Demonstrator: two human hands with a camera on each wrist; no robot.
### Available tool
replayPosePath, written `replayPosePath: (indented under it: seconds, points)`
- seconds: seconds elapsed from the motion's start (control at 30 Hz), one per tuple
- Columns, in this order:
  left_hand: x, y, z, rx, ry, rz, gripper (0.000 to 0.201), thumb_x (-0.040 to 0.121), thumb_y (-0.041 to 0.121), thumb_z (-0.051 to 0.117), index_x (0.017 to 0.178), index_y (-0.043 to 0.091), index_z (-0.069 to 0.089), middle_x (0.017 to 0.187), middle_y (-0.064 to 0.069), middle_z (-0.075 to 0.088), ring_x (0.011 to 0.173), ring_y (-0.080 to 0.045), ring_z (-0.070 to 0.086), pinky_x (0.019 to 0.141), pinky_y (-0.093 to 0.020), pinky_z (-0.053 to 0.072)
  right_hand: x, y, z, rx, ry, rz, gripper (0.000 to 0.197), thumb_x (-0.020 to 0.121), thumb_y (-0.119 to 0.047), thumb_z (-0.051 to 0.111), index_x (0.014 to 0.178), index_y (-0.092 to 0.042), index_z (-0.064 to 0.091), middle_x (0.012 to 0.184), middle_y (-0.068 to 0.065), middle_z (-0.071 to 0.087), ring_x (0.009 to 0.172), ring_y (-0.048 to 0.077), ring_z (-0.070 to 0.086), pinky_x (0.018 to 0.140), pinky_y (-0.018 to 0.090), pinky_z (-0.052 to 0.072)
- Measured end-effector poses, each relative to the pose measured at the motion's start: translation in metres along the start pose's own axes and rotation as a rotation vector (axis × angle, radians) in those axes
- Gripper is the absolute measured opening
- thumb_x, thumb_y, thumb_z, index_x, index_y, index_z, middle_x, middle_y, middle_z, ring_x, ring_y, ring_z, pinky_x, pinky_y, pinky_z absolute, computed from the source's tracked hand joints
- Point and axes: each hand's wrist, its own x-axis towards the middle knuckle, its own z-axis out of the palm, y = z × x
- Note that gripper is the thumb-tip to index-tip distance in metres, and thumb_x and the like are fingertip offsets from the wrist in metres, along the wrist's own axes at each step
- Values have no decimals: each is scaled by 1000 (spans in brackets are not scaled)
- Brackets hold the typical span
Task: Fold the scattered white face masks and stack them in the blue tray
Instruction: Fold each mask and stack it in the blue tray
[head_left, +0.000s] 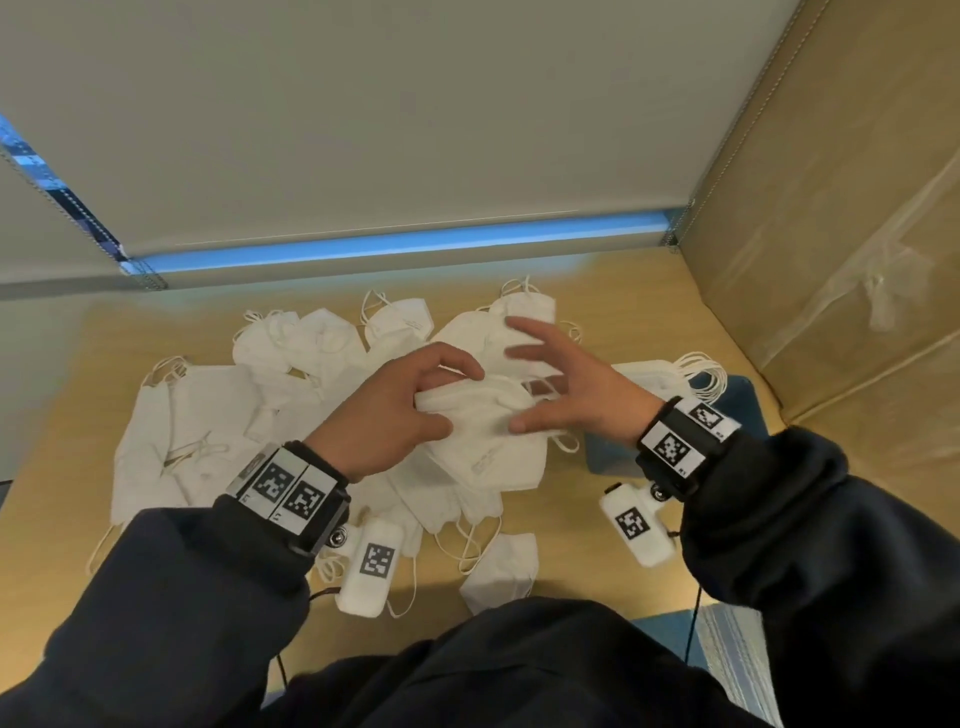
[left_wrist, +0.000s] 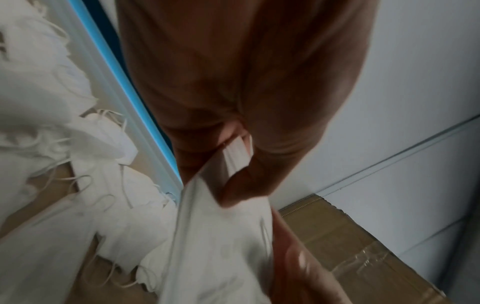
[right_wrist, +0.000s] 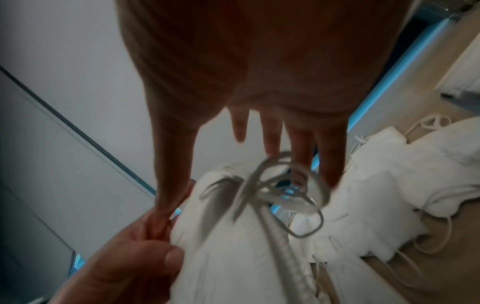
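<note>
Dark sleeves (head_left: 197, 587) fill the near edge of the head view, our two wrists reaching out of them over the table (head_left: 57, 415). Between our hands we hold one white mask (head_left: 470, 415) above the pile of masks (head_left: 218, 415). Our left hand (head_left: 384, 415) grips its left end, fingers curled over the top edge and thumb underneath. Our right hand (head_left: 566, 384) touches its right end with the thumb, while the fingers (head_left: 530, 332) are spread and nearly straight, clear of the cloth.

Loose masks lie scattered around and under the held one, spreading left, far and near, their ear loops tangled. Just right of our right wrist sits the blue tray (head_left: 748, 410), with a stack of masks (head_left: 654, 374) in its far end, loops hanging over the rim.

We see a tan wooden table, a pale roller blind (head_left: 389, 130) closing its far side with a strip of blue light below it, and a large cardboard box (head_left: 841, 234) standing at the right.

Our left wrist view shows the mask's edge (left_wrist: 237, 157) pinched between thumb and fingers, which the head view hides. Our right wrist view, blurred, shows ear loops (right_wrist: 285, 193) dangling beneath the straight fingers, and the left hand's thumb (right_wrist: 171, 258) pressed on the mask.
</note>
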Motion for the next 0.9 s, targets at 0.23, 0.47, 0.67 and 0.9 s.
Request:
replayPosePath:
  seconds: [0.23, 0.47, 0.67, 0.9]
  points:
    - [14, 10, 10, 179, -56, 69, 54, 84, -2, 68, 116, 41, 66, 118, 25, 67, 108, 2, 62, 85, -26, 52, -5, 14, -8, 37, -52, 43, 12, 81, -15, 83, 78, -8, 74, 70, 19, 66, 62, 24, 57, 62, 36, 47]
    - [25, 1, 24, 345, -71, 75, 48, 88, 17, 76, 124, 44, 61, 108, 18, 67, 107, 5, 58, 92, -26, 47, -29, 25, -26, 216, 28, 163, 28, 98, -11, 60, 81, 10, 68, 74, 19, 68, 64, 27, 64, 57, 34, 58]
    - [43, -9, 39, 398, -63, 111, 46, 92, 22, 73, 136, 30, 61, 134, 17, 63, 123, -3, 56, 106, -24, 42, -42, 16, -44, 848, 106, 219, 33, 99, -16, 44, 67, -10, 48, 52, 3, 37, 50, 22, 42, 71, 39, 52]
    - [57, -19, 60, 548, 19, 261, 42, 105, 21, 52, 147, 24, 47, 142, 4, 59, 129, -16, 54, 105, -29, 41, -45, 30, -95, 97, 242, 240, 10, 84, 0, 73, 90, -6, 79, 56, 6, 61, 48, 10, 50, 54, 28, 39]
